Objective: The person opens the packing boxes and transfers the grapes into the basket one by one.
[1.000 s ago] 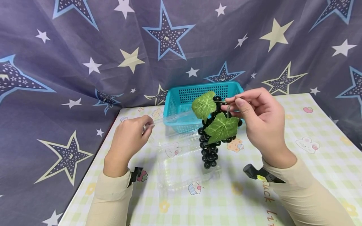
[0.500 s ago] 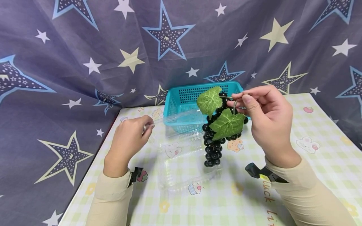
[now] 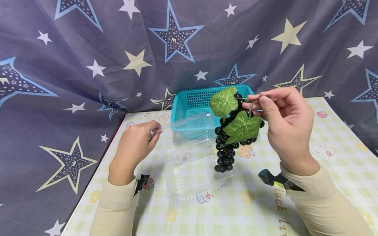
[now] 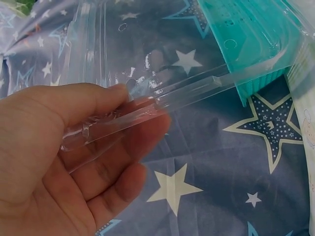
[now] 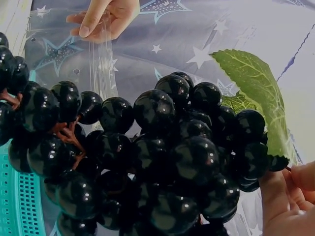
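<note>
A bunch of black grapes [image 3: 225, 152] with two green leaves [image 3: 242, 127] hangs from my right hand [image 3: 290, 127], which pinches its stem between thumb and fingers. In the right wrist view the grapes [image 5: 172, 152] fill most of the frame, and only part of the right hand [image 5: 285, 196] shows at the edge. My left hand [image 3: 133, 147] pinches the edge of a clear plastic clamshell box [image 3: 189, 190], whose lid stands raised. The left wrist view shows the thumb and fingers of that hand [image 4: 98, 142] on the clear rim [image 4: 197, 91]. The grapes hang over the box's right side.
A turquoise plastic basket [image 3: 183, 105] stands behind the clear box, against a dark star-patterned cloth [image 3: 118, 39]. Beneath lies a table covered with a green checked cloth [image 3: 236, 216] printed with cartoons.
My right hand has moved to the right and slightly up, and the grapes have swung along with it. The left hand stays in place; the clear box shifts slightly right.
</note>
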`<state>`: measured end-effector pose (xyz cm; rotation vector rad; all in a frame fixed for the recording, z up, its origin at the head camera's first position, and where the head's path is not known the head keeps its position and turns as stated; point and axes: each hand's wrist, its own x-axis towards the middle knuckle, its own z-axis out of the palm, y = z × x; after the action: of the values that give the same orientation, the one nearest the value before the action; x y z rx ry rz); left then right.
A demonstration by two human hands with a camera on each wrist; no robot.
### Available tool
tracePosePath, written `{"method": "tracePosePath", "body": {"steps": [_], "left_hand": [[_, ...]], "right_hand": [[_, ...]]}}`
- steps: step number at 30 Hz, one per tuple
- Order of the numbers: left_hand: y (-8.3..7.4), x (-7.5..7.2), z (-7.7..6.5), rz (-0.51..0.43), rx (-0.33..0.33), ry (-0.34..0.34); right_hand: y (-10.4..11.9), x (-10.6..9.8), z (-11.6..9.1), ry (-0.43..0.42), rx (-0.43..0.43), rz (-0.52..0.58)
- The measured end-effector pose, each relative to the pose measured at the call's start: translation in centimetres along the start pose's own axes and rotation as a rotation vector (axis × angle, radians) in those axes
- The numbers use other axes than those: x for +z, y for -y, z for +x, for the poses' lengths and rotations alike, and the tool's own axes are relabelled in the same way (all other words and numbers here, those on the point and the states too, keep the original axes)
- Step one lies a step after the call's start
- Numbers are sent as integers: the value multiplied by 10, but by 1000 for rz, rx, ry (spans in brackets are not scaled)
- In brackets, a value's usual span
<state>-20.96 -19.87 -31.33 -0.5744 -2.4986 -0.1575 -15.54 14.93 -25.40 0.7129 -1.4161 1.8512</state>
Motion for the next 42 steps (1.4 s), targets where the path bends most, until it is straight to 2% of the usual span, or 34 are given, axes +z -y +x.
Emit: {"method": "tracePosePath", "body": {"steps": [12, 20, 31, 37, 42], "left_hand": [[-4, 0, 0, 14, 39, -14], [-3, -1, 0, 28, 39, -26], [-2, -1, 0, 32, 58, -27], [-2, -3, -1, 39, 63, -50], [-2, -3, -1, 32, 59, -54]], "right_hand": [[3, 2, -3, 3, 0, 46], [2, -2, -1, -24, -14, 70], [5, -4, 2, -62, -41, 148], [7, -3, 4, -78, -62, 204], [8, -4, 5, -78, -72, 182]]}}
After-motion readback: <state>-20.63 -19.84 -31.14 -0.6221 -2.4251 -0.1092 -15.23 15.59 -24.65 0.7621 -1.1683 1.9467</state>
